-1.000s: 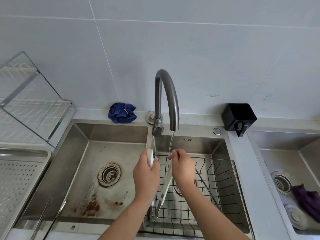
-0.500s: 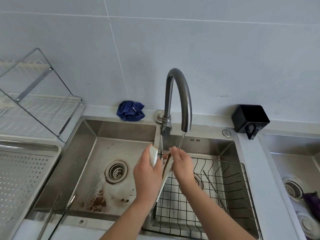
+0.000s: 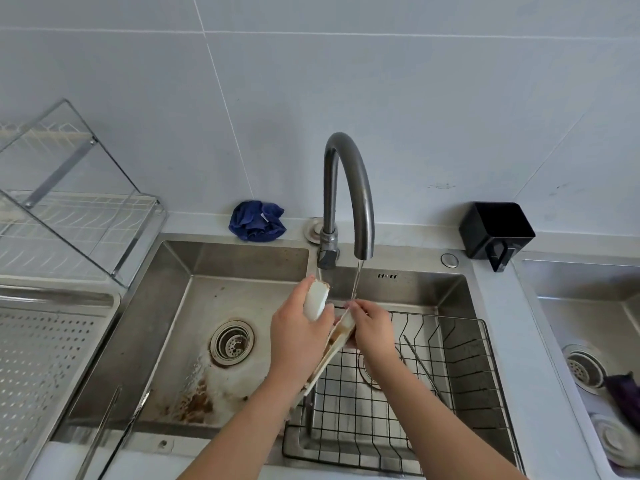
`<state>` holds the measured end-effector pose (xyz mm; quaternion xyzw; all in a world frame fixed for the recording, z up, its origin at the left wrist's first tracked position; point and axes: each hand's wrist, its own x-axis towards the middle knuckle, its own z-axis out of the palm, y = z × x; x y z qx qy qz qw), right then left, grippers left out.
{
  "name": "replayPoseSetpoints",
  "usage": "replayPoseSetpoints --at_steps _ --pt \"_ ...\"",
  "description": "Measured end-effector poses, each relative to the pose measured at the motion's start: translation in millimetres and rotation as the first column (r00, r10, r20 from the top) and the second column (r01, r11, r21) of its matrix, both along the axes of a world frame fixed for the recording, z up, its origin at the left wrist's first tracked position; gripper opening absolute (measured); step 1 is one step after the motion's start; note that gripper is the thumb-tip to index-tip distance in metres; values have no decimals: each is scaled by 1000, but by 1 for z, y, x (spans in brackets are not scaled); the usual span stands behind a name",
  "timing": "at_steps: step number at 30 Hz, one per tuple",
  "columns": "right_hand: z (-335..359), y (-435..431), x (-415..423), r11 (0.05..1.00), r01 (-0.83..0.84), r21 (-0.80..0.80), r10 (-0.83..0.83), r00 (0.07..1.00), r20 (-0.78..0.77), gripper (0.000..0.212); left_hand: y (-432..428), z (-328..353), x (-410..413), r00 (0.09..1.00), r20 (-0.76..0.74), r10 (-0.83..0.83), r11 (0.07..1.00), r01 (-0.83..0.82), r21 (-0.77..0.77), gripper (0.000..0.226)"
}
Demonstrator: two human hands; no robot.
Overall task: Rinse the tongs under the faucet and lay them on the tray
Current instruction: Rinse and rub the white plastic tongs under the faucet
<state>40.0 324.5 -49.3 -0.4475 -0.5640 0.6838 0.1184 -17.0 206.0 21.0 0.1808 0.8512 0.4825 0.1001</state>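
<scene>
White plastic tongs (image 3: 337,341) with brown stains on the inner faces are held over the sink divider, their joined end pointing down toward me. My left hand (image 3: 298,344) grips one arm, whose white tip (image 3: 315,299) sticks up past my fingers. My right hand (image 3: 372,332) pinches the other arm's tip under a thin stream of water (image 3: 356,282) from the curved grey faucet (image 3: 349,188). The perforated metal tray (image 3: 38,355) lies at the far left, beside the sink.
The left basin (image 3: 173,341) has a drain and brown stains. A wire basket (image 3: 460,382) fills the right basin, with metal tongs (image 3: 419,362) inside. Thin metal tongs (image 3: 104,431) lie on the front left rim. Blue cloth (image 3: 257,221), black cup (image 3: 495,230), dish rack (image 3: 69,216).
The tongs have turned so their stained inner face shows, and both hands have drawn closer together under the stream. The view has shifted to the left.
</scene>
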Motion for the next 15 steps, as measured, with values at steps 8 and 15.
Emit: replayPoseSetpoints --at_steps 8,15 --pt "17 17 -20 996 84 -5 -85 993 -87 19 -27 -28 -13 956 280 -93 975 145 -170 20" --pt "13 10 -15 999 -34 30 35 999 -21 20 -35 -34 -14 940 341 -31 984 89 -154 27"
